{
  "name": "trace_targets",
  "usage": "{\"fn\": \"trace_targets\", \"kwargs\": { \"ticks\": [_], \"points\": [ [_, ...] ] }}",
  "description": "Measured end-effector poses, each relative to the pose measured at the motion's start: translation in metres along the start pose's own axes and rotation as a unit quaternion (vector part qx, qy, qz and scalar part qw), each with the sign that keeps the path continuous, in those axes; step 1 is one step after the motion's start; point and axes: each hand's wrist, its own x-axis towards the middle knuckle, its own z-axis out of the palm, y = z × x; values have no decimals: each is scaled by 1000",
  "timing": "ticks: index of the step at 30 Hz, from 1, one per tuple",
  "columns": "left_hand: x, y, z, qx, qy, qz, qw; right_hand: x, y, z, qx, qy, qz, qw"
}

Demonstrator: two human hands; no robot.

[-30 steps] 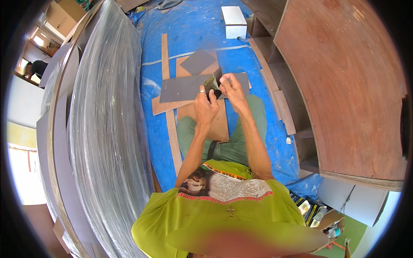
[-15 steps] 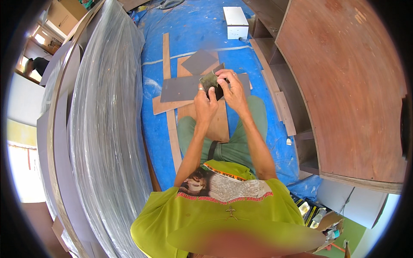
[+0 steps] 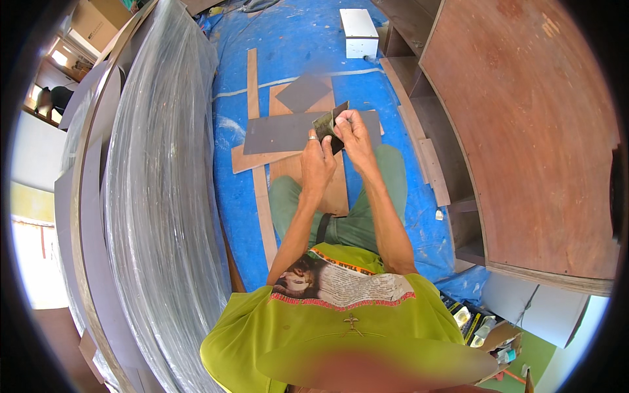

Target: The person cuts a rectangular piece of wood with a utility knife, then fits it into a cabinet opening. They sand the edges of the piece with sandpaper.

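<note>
Above the boards, both hands meet at a small folded sheet (image 3: 325, 124), olive and mottled on one face and dark on the other. My left hand (image 3: 317, 162) grips its lower left side, thumb up and a ring on one finger. At the sheet's right edge, the bent fingers of my right hand (image 3: 356, 140) pinch it; their tips are partly hidden. Beneath lies a long grey board (image 3: 275, 135) across a light wooden board (image 3: 336, 187). A smaller grey panel (image 3: 303, 93) rests askew just beyond.
Blue sheeting (image 3: 239, 216) covers the floor. Plastic-wrapped panels (image 3: 160, 196) stand close on the left. To the right are an open dark cabinet (image 3: 440, 124) and a large brown wooden panel (image 3: 524, 144). A white box (image 3: 360, 36) stands far off; a cardboard box (image 3: 504, 344) holds odds and ends.
Both hands have shifted slightly right with the folded sheet. My right fingers have curled in tighter on its edge, and the sheet is tilted differently.
</note>
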Motion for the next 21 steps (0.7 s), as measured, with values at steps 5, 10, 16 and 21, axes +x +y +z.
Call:
{"fn": "trace_targets", "kwargs": {
  "ticks": [5, 10, 16, 21],
  "points": [
    [-3, -3, 1, -8, -3, 7, 1000, -2, -19, -12, -207, -58, -10, 977],
    [0, 0, -1, -18, -7, 1, 1000, -1, -39, -20, -369, -93, -19, 925],
    [6, 18, -13, -47, -74, -72, 994, 1, -22, -7, -165, -3, -193, 967],
    [1, 17, -9, -31, -77, -65, 994, -3, -7, -7, -49, 7, -68, 996]
  ]
}}
